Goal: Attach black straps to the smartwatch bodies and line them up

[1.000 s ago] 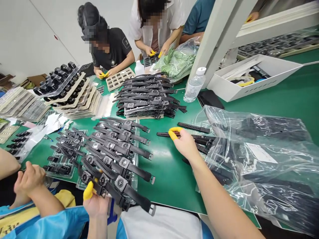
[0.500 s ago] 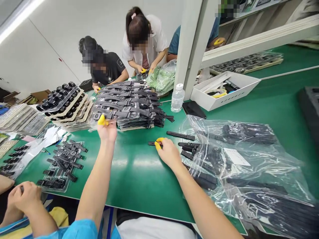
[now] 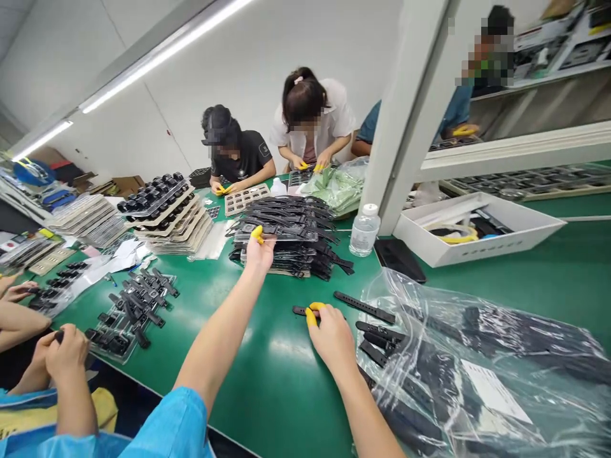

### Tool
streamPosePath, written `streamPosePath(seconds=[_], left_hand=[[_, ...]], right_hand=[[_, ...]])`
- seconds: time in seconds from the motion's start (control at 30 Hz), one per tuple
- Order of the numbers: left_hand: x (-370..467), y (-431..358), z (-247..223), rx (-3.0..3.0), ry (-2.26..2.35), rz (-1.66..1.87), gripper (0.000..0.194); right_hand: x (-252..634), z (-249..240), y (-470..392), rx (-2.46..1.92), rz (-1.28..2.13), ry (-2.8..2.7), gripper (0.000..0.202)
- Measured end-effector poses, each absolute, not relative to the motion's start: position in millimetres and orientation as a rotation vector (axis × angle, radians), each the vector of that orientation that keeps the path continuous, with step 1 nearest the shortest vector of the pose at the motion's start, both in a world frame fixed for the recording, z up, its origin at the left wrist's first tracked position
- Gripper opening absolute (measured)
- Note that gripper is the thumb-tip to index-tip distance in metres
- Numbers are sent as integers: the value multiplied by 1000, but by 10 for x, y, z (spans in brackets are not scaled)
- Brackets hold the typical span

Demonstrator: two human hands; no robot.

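Observation:
My left hand (image 3: 261, 249) reaches to the front of a stack of clear plastic trays loaded with black watches (image 3: 296, 261). Its thumb, in a yellow finger cot, lies over the edge of the top tray (image 3: 298, 235), and the other fingers are partly hidden beneath that edge. My right hand (image 3: 330, 331), also with yellow finger cots, pinches a black watch strap (image 3: 299, 310) just above the green table. Beside it lie another loose strap (image 3: 363, 306) and several more straps (image 3: 382, 334) at the mouth of a clear plastic bag (image 3: 458, 356).
Behind the bag are a dark phone (image 3: 400, 259), a clear bottle (image 3: 365, 230) and a white box (image 3: 477, 235). Watches in a tray (image 3: 138, 299) and stacked trays (image 3: 174, 219) stand left. Co-workers sit opposite; another person's hands (image 3: 67, 350) are at lower left.
The camera view has swung, so the scene sits lower and further right. The top tray in my left hand now lines up with the stack. My right hand still pinches the strap.

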State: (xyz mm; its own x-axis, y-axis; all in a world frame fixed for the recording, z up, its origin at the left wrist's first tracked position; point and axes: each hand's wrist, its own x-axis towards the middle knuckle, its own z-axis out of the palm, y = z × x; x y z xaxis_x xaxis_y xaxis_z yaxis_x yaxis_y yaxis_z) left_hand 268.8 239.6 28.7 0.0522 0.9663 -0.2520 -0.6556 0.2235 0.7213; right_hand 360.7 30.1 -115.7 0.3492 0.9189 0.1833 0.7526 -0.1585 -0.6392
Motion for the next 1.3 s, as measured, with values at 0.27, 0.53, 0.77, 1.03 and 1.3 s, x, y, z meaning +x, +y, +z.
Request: streamPosePath(seconds=[0.27, 0.53, 0.77, 1.03, 1.3], left_hand=[[2426, 2310, 295, 446, 813, 1252, 20], [2000, 2174, 253, 580, 988, 881, 19], [1824, 2282, 121, 646, 1088, 808, 25], [1712, 2109, -56, 723, 1106, 761, 35], [1737, 2187, 41, 759, 1128, 877, 25]], right_hand=[[3630, -1250, 293, -1896, 392, -1400, 27], [3630, -1246, 301, -1908, 390, -1409, 27], [3630, -1271, 299, -1923, 343, -1436, 26], [3622, -1257, 297, -1940, 318, -1472, 24], [3615, -1223, 269, -1954, 321, -1497, 24]])
